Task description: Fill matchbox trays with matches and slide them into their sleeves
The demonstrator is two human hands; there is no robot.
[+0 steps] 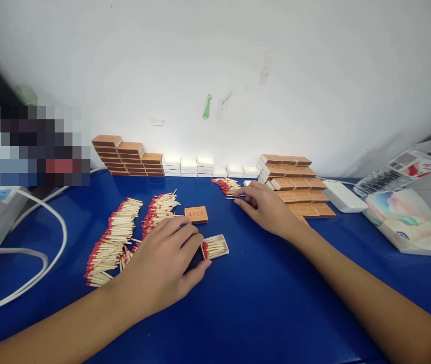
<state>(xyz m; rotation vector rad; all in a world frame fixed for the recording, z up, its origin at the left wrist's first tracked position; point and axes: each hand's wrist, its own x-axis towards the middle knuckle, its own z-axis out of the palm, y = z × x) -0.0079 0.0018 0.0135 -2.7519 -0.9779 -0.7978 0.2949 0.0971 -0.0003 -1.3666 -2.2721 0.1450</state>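
Note:
My left hand (166, 258) is curled at the left end of a white matchbox tray (227, 245). Thumb and forefinger touch its near and far corners. Red-headed matches (215, 248) lie inside, heads to the left. Just beyond sits an orange matchbox sleeve (196, 214); whether it has a tray inside cannot be seen. Farther back, my right hand (266, 205) has thumb and forefinger close together at a small heap of matches (225, 187). A single match (230, 198) appears pinched at the fingertips.
Two long rows of matches (115, 235) lie left of my left hand. Stacked matchboxes (134, 159), white trays (188, 167) and more matchboxes (299, 184) line the wall. A tissue pack (408, 222), white box (344, 196) and bottle (401, 169) stand right; white cables (63, 232) loop left.

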